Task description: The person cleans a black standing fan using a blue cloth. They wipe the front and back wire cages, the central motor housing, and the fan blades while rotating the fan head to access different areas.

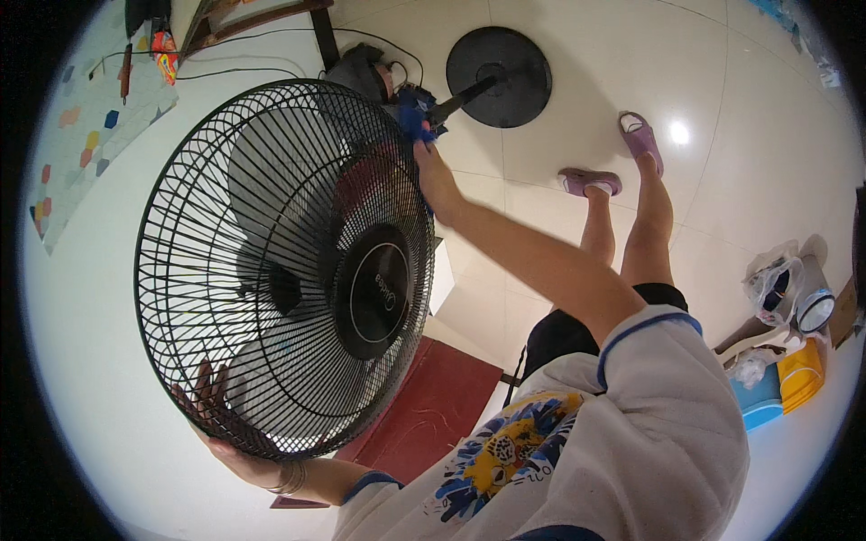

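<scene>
A black Midea pedestal fan [372,291] fills the left centre, its wire guard facing up towards me and its grey blades showing through. Its pole runs up to a round black base [521,101] on the floor. My left hand [247,460] grips the guard's lower left rim, with fingers seen through the wires. At the guard's upper right edge, near the top of the pole, my right hand [440,182] holds a bunched blue cloth [414,115]; its fingertips are partly hidden. A black cable [399,51] runs behind the fan.
A dark red panel or box [433,399] lies below the fan. Wooden furniture legs [264,24] stand at top left beside a hexagon-patterned mat [95,145]. Plastic bags [775,291], a blue container [758,399] and a yellow one [802,379] are at the right.
</scene>
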Available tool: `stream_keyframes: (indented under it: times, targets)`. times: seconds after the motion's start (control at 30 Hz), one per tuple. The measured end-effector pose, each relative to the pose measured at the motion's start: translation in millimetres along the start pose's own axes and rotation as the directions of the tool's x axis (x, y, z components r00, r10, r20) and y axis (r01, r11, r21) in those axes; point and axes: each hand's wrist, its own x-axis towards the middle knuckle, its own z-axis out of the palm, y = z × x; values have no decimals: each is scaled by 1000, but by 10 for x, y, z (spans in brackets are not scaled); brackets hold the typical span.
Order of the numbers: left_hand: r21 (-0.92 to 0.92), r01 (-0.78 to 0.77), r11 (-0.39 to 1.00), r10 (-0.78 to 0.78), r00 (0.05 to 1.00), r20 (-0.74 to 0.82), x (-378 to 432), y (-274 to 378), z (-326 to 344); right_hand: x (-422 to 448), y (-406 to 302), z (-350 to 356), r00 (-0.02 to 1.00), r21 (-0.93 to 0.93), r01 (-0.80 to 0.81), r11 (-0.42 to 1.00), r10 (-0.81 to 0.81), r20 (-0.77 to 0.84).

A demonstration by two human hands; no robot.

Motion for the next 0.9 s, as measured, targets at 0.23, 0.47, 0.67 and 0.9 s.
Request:
stream_keyframes:
  times: [0.23,0.47,0.67,0.9]
  targets:
    - [47,-65,997,64,998,23,26,-4,14,-709,581,115,917,-364,359,859,-398,-35]
    - [65,-36,997,42,995,-90,43,66,50,481,386,-137,932,377,-358,854,354,83]
    - [-70,-45,997,47,999,23,42,-98,-47,-843,551,145,986,185,38,982,-7,-168]
    - [24,-44,999,45,998,-35,19,-13,-30,-164,152,-23,860,459,-487,743,501,100]
